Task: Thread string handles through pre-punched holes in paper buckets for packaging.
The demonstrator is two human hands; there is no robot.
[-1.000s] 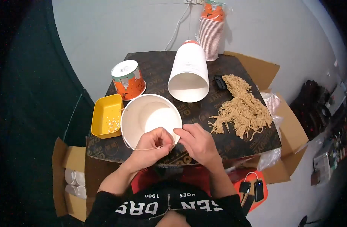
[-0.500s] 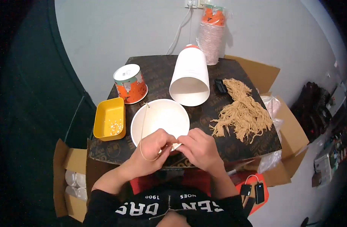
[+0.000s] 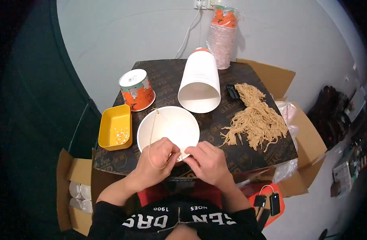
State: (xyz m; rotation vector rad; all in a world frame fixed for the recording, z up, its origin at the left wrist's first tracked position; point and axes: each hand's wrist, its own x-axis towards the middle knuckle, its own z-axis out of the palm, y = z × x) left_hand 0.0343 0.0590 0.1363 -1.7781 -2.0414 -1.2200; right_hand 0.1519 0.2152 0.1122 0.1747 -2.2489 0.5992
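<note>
A white-lined paper bucket (image 3: 173,122) stands mouth up at the table's near edge. A thin tan cord (image 3: 152,134) is fixed through its far left rim, runs across the mouth and loops over my left hand (image 3: 157,159). The fingers of that hand are pinched at the near rim, closed on the cord's end, which they mostly hide. Right beside it, my right hand (image 3: 208,163) is closed, thumb and fingers gripping the near rim. A small white bit shows between the two hands.
A yellow tray (image 3: 107,126) holds small white pieces. An orange-green bucket (image 3: 137,94) stands upside down. Nested white buckets (image 3: 199,76) lie behind, near a bagged bucket stack (image 3: 222,44). Tan cords (image 3: 257,120) with a black clip lie at right. Cardboard boxes (image 3: 309,140) flank the table.
My hands have shifted slightly downward and moved a little apart at the near rim, showing more of the gap between the fingers. The bucket stays in place.
</note>
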